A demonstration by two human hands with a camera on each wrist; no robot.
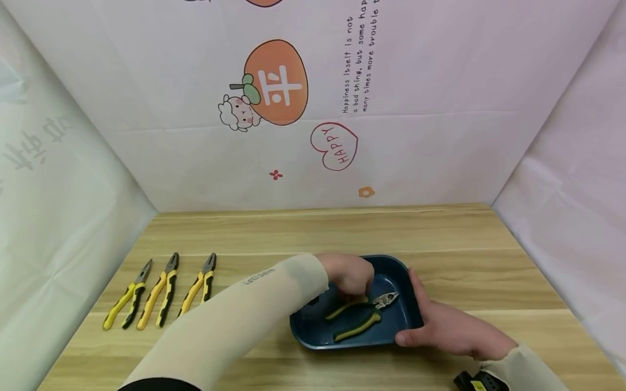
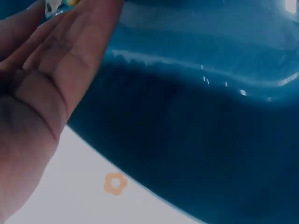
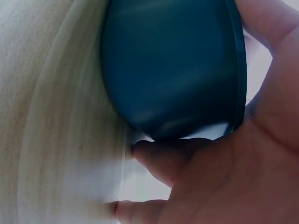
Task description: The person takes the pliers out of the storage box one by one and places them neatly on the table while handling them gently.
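My left hand reaches down into a dark blue tray, fingers lowered to a pair of combination pliers with yellow-and-green handles. In the left wrist view a bit of metal and yellow shows between thumb and fingers; the fingertips lie out of frame. The pliers' jaws point right, and the handles spread to the left. My right hand grips the tray's right end, thumb at the near corner and fingers along the far side. In the right wrist view the tray's outer wall sits within that hand.
Three yellow-and-black pliers lie in a row on the wooden table at left: needle-nose pliers, combination pliers and another pair partly behind my left sleeve. White printed sheets stand behind and at both sides.
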